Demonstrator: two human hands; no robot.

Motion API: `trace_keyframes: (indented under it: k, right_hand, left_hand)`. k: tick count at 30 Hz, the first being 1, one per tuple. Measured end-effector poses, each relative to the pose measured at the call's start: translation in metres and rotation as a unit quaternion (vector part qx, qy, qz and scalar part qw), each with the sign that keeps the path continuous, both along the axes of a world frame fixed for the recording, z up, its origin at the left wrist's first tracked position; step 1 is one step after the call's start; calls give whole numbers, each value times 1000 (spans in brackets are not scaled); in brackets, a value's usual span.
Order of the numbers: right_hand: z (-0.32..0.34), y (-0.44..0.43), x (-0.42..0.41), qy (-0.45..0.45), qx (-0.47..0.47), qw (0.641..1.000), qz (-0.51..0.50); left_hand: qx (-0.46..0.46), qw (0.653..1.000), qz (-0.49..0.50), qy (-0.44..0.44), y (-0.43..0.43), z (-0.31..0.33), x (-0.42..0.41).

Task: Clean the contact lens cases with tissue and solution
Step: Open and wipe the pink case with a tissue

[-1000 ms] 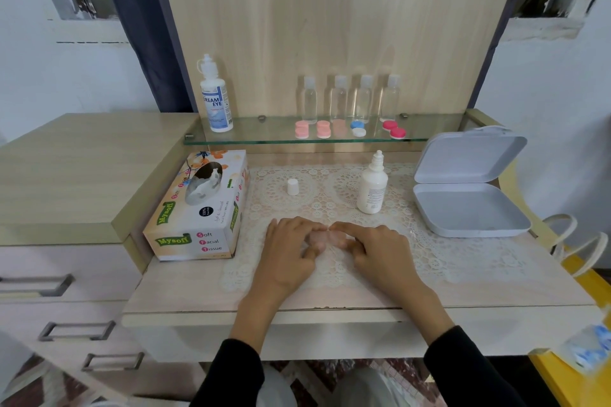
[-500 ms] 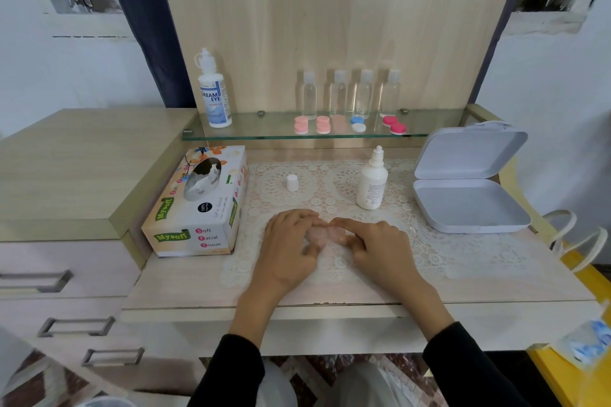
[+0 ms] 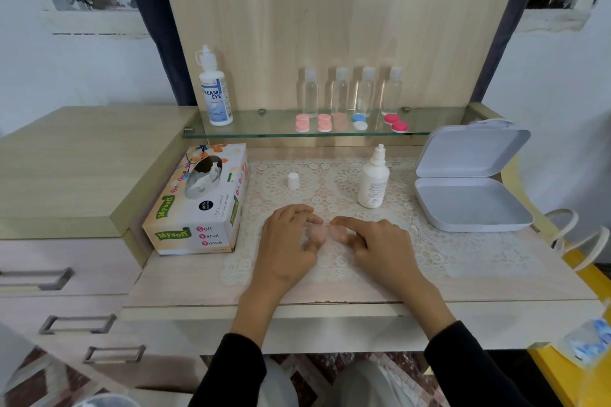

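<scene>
Little had shifted since the earlier frames: both hands stayed at the pale pink lens case (image 3: 325, 232) on the lace mat (image 3: 429, 241). Left hand (image 3: 289, 249) fingers were curled over its left end; right hand (image 3: 380, 246) fingertips pinched the right end. Uncapped solution bottle (image 3: 373, 180) stood behind, its white cap (image 3: 293, 181) apart to the left. Tissue box (image 3: 201, 205) lay left, open grey box (image 3: 469, 185) right, neither obstructing.
</scene>
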State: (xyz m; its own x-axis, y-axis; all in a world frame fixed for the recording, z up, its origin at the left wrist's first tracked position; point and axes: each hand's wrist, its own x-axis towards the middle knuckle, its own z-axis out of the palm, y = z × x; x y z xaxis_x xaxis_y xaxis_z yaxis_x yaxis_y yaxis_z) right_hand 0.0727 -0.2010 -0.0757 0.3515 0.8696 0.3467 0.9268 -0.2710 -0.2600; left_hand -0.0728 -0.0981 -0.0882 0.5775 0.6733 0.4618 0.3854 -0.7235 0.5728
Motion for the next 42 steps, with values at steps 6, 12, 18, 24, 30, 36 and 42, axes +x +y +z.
trace_keyframes:
  k: [6,12,18,24,30,36,42]
  right_hand:
    - [-3,0,2,3,-9,1000,-1]
    - [-3,1,2,1,-4,1000,0]
    - [-3,1,2,-1,-9,1000,2]
    - [-2,-1,1,-1,-3,1000,4]
    - [-2,0,2,0,-8,1000,5]
    - [-1,-1,0,12,16,1000,13]
    - [-2,0,1,4,4,1000,5]
  left_hand:
    - [-5,1000,16,8,-1,3,0]
    - [9,1000,11,19,-1,0,0]
    - [-12,999,31,30,0,3,0]
    - [8,1000,18,19,-2,1,-2]
    - [-13,999,38,20,1,1,-1]
    - [6,1000,16,22,-2,2,-2]
    - [-12,999,32,19,0,2,-1]
